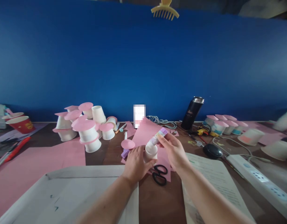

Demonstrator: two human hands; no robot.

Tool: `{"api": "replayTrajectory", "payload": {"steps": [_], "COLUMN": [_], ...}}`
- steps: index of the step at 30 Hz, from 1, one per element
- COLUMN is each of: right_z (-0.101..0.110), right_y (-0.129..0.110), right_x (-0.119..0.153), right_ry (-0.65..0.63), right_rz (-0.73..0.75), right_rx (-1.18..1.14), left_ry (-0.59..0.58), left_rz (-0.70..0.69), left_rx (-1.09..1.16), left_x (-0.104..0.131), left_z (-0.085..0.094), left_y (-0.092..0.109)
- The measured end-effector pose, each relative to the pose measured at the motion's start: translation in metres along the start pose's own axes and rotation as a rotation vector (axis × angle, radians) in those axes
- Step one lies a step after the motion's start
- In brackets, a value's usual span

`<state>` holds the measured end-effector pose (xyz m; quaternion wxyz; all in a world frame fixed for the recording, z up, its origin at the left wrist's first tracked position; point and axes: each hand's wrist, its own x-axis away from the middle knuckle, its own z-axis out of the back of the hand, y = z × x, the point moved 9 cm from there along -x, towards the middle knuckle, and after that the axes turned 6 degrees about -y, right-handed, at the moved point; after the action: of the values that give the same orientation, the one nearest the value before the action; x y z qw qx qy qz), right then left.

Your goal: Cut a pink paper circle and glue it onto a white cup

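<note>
Blue wall (124,62) backs the bench (159,202), where the left hand (137,160) grasps a white cup (151,151) just beyond black scissors (159,183) and the right hand (173,146) pinches a glue stick (155,138) at the cup's upper rim, probably best worked in light, even strokes.

2 bare forearms (108,199) angle inward from the bottom edge; left hand (137,163) curls below centre, right hand (174,151) pinches slightly higher, rightward.

Office-like desk (160,202); computer mouse (212,151), power strip (247,168)
</note>
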<state>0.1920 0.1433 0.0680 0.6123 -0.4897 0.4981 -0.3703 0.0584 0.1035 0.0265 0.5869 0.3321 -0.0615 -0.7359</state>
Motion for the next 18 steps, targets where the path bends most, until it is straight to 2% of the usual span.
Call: {"api": "replayTrajectory", "payload": {"steps": [4,8,12,15,18], "right_z": [0.0,-0.014,-0.032,-0.042,-0.047], "right_y": [0.015,0.018,0.016,0.013,0.009], "right_x": [0.006,0.021,0.033,0.035,0.035], "right_ry": [0.028,-0.053,-0.206,-0.281,-0.304], "right_rz": [-0.132,-0.209,-0.268,-0.271,-0.235], "right_rx": [-0.391,-0.544,-0.575,-0.562,-0.567], "left_ry": [0.15,0.268,0.261,0.218,0.171], "left_rz": [-0.012,-0.095,-0.098,0.017,0.176], "left_rx": [0.086,0.251,0.491,0.783,0.989], "left_x": [0.001,0.006,0.013,0.015,0.016], "left_z": [0.02,0.039,0.042,0.037,0.029], "left_y": [0.001,0.005,0.006,0.004,0.001]}}
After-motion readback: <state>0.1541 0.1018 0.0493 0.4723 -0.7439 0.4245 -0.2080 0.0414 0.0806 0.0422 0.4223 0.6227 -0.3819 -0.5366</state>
